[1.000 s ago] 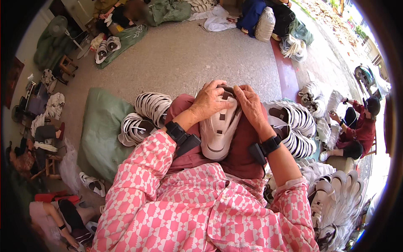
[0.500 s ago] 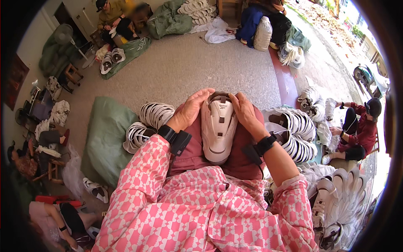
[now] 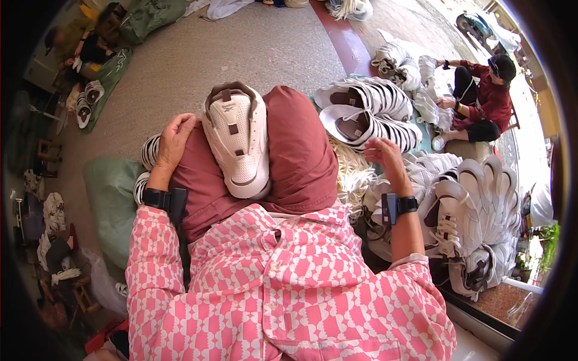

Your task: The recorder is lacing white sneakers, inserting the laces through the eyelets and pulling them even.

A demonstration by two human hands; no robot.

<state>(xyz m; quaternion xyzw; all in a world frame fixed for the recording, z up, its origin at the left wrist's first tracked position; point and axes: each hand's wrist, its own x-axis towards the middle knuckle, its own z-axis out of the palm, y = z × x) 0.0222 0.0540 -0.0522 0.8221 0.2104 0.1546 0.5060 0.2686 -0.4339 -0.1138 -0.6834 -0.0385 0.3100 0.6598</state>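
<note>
One shoe (image 3: 239, 147) is resting unheld at the inner edge of the left thigh (image 3: 194, 159), handling apparently pausing; left hand (image 3: 176, 142) and right hand (image 3: 388, 158) are now parting, fingers loosely open, empty.

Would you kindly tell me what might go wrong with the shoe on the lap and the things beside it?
The shoe rests on the lap with neither the left hand nor the right hand apparently gripping it, so it might slide off if the lap shifts. The right hand is near the nested shoes and pale strands, so it could knock the shoes or snag the strands.
</note>
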